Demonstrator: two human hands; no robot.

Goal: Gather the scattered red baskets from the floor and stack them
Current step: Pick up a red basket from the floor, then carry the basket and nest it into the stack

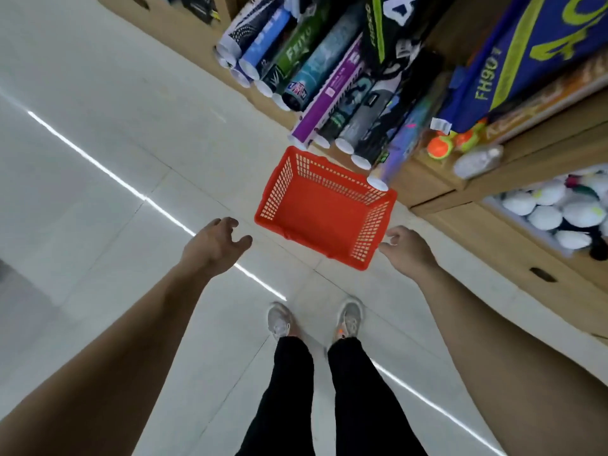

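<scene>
Red basket point(316, 215) stands upright on the pale tiled floor point(98, 159), mouth up. No second basket and no stack in sight.

Position: straight ahead of the person's shoes point(279, 320), between them and the cardboard shelving point(493, 225). The basket's far long wall sits close under the tube ends that jut from the shelf.

Axis: the long sides run roughly along the shelf front, crosswise to the person. A short end therefore faces each hand.

Hands: both are stretched forward, one off each near corner of the basket.
- Left hand point(215, 240): fingers loosely curled, holding nothing, just off the left near corner.
- Right hand point(408, 248): fingers loosely curled, holding nothing, tips just beside the right short end.
- Neither touches the basket. The right looks a shade nearer, but how high either hand hangs over the rim cannot be told.

Judgement: a two-handed lift by the short ends looks likeliest. The overhanging tubes are the thing to clear on the way up.

Containers:
- Basket: nothing in it, solid bottom bare.
- Shelf behind the basket: printed tubes point(329, 77) lying packed, caps outward.
- Right of the basket: a carton of white balls point(559, 209).
- Above that carton: orange balls point(441, 146).
</scene>
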